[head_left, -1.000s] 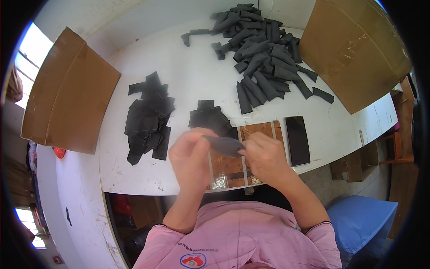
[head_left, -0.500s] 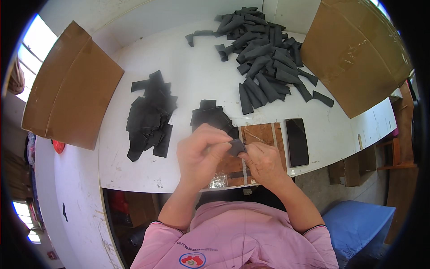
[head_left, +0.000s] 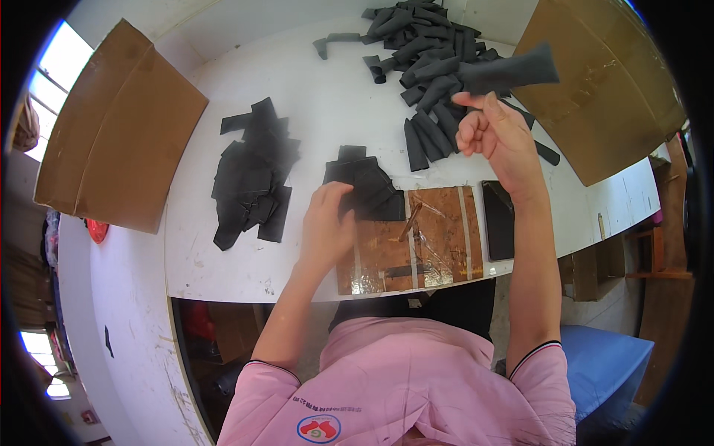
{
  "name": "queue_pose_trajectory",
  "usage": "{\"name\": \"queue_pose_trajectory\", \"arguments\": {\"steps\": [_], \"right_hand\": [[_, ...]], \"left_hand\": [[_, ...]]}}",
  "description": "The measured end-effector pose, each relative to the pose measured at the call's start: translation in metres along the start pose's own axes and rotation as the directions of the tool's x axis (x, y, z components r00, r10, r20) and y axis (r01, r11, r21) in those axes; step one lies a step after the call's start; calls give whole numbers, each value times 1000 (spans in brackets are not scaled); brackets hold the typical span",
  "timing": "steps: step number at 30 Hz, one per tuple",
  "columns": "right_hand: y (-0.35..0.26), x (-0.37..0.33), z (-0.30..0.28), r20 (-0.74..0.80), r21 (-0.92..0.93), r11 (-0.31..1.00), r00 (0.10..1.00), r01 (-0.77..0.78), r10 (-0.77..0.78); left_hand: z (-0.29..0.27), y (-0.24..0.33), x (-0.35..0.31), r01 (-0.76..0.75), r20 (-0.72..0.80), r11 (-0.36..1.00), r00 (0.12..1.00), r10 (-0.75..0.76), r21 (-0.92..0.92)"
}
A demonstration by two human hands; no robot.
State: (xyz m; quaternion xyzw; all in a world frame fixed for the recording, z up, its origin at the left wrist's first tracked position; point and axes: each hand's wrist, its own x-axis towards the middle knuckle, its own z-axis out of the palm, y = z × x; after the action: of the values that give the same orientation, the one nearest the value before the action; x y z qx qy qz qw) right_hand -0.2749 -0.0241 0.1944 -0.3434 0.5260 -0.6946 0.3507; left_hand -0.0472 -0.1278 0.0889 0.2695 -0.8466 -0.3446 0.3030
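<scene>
Moved: right hand (head_left: 502, 141), from over the brown board (head_left: 450, 238) up to the heap of dark tubes (head_left: 439, 70); thumb and forefinger stand spread, remaining fingers curl. One grey tube (head_left: 513, 70), blurred, shows just above it, before the heap (whether they touch, one cannot tell). Left hand (head_left: 325, 230), shifted leftward, lies at the small stack of flat black pieces (head_left: 368, 182), fingers and thumb parted.
</scene>
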Motion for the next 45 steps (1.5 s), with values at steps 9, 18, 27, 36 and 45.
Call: {"name": "queue_pose_trajectory", "arguments": {"steps": [9,18,27,36,45], "right_hand": [[129,-126,-3,-222,-238,916,936,-323,272],[137,-141,3,-172,-535,813,972,-229,160],[88,-144,41,-5,-513,854,995,83,-100],[71,-140,56,40,-509,805,943,305,-332],[81,-135,57,-159,-647,748,933,148,-322]], "left_hand": [[20,-25,-8,16,97,876,993,-72,482],[14,-42,-5,0,-11,902,1000,5,432],[-17,19,-36,520,264,443,813,-519,-730],[12,89,-62,428,262,649,903,-342,-629],[25,91,-51,378,148,420,862,-485,-825]]}}
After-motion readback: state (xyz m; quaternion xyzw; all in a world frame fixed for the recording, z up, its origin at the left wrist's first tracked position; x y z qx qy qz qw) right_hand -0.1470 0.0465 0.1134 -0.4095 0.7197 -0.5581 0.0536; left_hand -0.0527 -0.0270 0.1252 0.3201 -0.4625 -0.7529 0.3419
